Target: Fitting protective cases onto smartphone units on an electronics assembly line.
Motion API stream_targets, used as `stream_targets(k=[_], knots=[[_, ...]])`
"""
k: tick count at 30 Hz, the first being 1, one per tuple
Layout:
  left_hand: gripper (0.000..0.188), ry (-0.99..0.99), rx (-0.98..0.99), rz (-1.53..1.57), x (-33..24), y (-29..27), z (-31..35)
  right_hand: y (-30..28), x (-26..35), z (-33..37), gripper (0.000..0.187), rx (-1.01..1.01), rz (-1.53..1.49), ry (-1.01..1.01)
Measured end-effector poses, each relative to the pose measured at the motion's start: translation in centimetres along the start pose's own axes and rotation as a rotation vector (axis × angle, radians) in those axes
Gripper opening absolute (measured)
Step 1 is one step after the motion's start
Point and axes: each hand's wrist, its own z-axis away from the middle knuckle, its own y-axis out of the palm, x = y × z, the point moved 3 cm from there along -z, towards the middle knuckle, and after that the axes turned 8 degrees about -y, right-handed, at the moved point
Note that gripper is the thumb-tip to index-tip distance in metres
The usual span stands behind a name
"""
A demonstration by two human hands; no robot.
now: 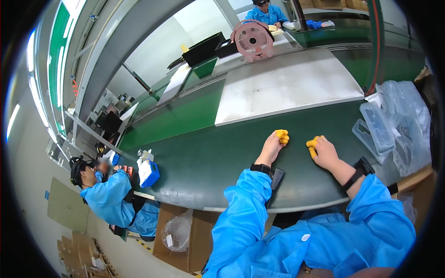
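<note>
Workroom: pale walls (30, 160) and strip lights (38, 99) at the left, curved by the wide lens.
Table: dark green table (199, 171), spread in front of the person and beneath the hands.
White panel: a flat, light white panel (287, 85), lying just beyond both hands and apart from them.
Left hand: left hand (271, 150) over the table, near the panel's near edge; its fingers (282, 136), in yellow covers, are curled inward, and whether they enclose anything small cannot be told.
Right hand: right hand (327, 154) beside the left, with a gap between; yellow-covered fingers are bent toward the left hand, their grip likewise indeterminable.
Wrists: black bands, below blue sleeves (245, 199) on the left and right.
Right-hand side: clear plastic case (379, 127) near the right hand, beside crumpled clear bags (411, 120).
Far side: pink fan (252, 41), upright near the panel's far edge; beyond it, a co-worker (269, 16) in blue.
Left side: blue box (150, 176) with white contents on the table, near a second co-worker (106, 190).
Below: open cardboard box (200, 238) containing a clear bag.
</note>
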Motion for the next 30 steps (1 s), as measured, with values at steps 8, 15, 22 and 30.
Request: stream_targets(k=[8,15,22,30], knots=[[0.020,0.063,-0.120,-0.600,1.9,3.5,4.1,1.2,0.4,0.1,0.020,-0.032,0.122,-0.049],[0.021,0.694,-0.121,-1.126,1.6,14.5,11.7,1.4,-1.8,1.1,0.020,-0.067,0.107,-0.044],[0.020,0.463,0.188,-1.367,6.0,15.8,13.8,1.2,0.6,0.7,0.019,-0.011,0.170,-0.032],[0.023,0.169,0.157,-1.285,-0.7,10.0,6.9,-0.3,-3.7,-0.9,0.015,-0.073,0.209,-0.128]])
